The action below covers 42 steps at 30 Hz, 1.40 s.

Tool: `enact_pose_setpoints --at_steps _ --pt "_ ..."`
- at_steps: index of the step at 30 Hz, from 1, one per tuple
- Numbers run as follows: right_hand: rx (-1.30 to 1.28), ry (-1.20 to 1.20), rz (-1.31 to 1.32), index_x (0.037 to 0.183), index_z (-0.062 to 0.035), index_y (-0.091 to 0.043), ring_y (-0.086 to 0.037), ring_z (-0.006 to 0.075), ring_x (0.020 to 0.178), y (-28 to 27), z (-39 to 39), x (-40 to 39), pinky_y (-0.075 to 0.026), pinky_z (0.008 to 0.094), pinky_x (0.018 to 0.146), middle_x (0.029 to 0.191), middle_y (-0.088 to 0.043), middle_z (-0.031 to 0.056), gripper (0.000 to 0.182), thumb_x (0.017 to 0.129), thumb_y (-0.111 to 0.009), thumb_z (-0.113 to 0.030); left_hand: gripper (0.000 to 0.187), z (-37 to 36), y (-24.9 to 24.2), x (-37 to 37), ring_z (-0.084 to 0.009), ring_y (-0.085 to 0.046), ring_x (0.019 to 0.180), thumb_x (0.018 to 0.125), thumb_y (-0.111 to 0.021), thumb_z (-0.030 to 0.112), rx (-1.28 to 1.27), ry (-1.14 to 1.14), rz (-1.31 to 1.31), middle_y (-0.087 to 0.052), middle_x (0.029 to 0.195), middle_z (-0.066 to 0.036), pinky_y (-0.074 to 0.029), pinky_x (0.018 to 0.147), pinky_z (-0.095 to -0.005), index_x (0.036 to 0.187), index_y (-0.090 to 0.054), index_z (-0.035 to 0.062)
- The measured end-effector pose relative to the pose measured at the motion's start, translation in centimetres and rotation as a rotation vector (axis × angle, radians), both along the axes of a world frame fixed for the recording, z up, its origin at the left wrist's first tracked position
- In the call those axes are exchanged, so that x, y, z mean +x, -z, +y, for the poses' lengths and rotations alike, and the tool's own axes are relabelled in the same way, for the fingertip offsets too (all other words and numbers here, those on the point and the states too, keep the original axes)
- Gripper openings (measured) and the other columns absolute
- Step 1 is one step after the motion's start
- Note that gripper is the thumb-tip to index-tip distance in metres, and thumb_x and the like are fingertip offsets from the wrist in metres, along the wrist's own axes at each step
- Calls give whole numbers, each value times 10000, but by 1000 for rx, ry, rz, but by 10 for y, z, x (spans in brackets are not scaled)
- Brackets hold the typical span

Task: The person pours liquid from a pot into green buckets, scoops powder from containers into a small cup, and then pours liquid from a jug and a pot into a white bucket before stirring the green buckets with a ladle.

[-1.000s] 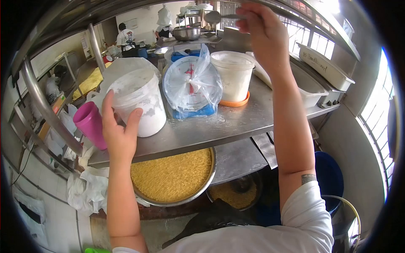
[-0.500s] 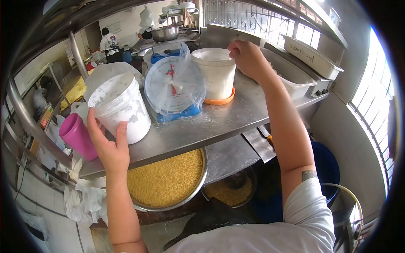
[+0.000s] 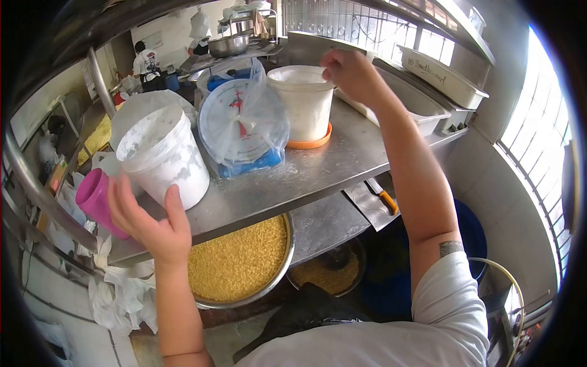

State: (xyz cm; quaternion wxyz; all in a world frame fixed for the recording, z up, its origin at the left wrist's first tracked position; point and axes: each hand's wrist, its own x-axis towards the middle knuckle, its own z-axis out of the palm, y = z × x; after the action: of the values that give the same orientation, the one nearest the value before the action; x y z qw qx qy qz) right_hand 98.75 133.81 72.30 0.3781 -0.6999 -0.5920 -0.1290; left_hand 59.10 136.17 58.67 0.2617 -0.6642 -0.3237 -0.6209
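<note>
My left hand (image 3: 153, 226) is open, fingers spread, in front of a white powder-smeared bucket (image 3: 174, 162). Its fingertips overlap the bucket's lower left side in view; contact is hard to make out. Behind those fingers a pink cup (image 3: 98, 199) leans at the shelf's left end. My right hand (image 3: 351, 73) is closed, fingertips pinched together at the right rim of a white tub (image 3: 302, 110). Whatever it may hold is hidden. The tub stands on an orange dish (image 3: 310, 144). Between bucket and tub is a dial scale (image 3: 241, 119) wrapped in clear plastic.
Below the steel shelf (image 3: 281, 189) sits a large bowl of yellow bits (image 3: 241, 263), with a smaller bowl (image 3: 330, 269) beside it. An orange-handled knife (image 3: 386, 200) lies on the lower surface. Grey bins (image 3: 422, 110) line the right. Another person (image 3: 148, 66) stands far back.
My left hand has opened wider and shifted slightly left of the white bucket. My right hand has risen a little at the tub's rim. The whole view has shifted slightly.
</note>
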Motion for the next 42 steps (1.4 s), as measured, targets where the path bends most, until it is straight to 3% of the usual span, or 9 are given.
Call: enact_pose_setpoints --at_steps 2,5,7,15,18,25,36,38,42 --pt "122 -38 -59 1170 8 -676 -677 165 839 14 -3 1 -537 328 820 950 -759 97 273 1000 -544 -159 608 -10 -6 15 -350 -551 1230 935 -737 182 104 -78 38 -510 1399 -229 -460 979 -398 1434 -458 -26" --pt "244 -93 167 1153 -27 -692 -723 281 905 29 -22 -6 -550 371 818 1003 -759 132 232 982 -569 -124 479 -17 -28 57 -363 -619 969 907 -744 145 -1 510 207 -646 1128 -184 -491 844 -436 1314 -557 -24" --pt "291 -153 224 1163 -19 -685 -709 239 875 41 -34 -4 -546 347 802 991 -757 118 229 994 -557 -106 443 -13 -55 97 -343 -634 862 902 -724 90 -58 649 326 -658 956 -150 -505 759 -411 1307 -573 -5" --pt "361 -205 391 1159 15 -669 -614 108 761 65 -77 -7 -528 273 747 930 -733 59 211 1011 -548 -76 306 24 -84 182 -392 -660 919 971 -651 141 -298 700 484 -654 1042 -183 -535 790 -459 1266 -616 67" --pt "409 -180 459 1161 7 -671 -663 158 792 67 -77 -5 -537 306 761 958 -743 87 212 1002 -554 -69 208 13 -77 189 -400 -662 921 968 -647 126 -252 679 524 -656 1010 -177 -542 775 -468 1160 -626 47" --pt "454 -16 3 1110 -9 -687 -687 400 947 53 -76 -16 -541 462 843 964 -724 193 203 947 -567 -24 76 -2 -59 195 -403 -678 844 943 -662 108 -234 609 500 -660 926 -165 -554 712 -483 1000 -635 67" --pt "308 23 111 1154 -2 -694 -715 263 843 67 -92 -20 -545 368 810 995 -757 155 230 1003 -532 -64 87 -18 -54 197 -352 -701 825 899 -613 75 -140 502 595 -633 871 -152 -587 709 -449 984 -599 60" --pt "352 30 74 1156 0 -693 -705 240 819 66 -89 -19 -547 359 791 981 -757 141 232 1006 -532 -71 183 -18 -53 199 -285 -713 746 843 -638 68 14 436 658 -637 859 -160 -602 623 -368 1010 -616 -4" --pt "378 55 119 1159 20 -688 -669 175 745 64 -81 -13 -548 327 729 946 -753 109 252 1002 -520 -82 99 -26 -52 201 -343 -709 779 882 -619 68 -80 454 691 -623 854 -162 -596 648 -422 969 -585 34"
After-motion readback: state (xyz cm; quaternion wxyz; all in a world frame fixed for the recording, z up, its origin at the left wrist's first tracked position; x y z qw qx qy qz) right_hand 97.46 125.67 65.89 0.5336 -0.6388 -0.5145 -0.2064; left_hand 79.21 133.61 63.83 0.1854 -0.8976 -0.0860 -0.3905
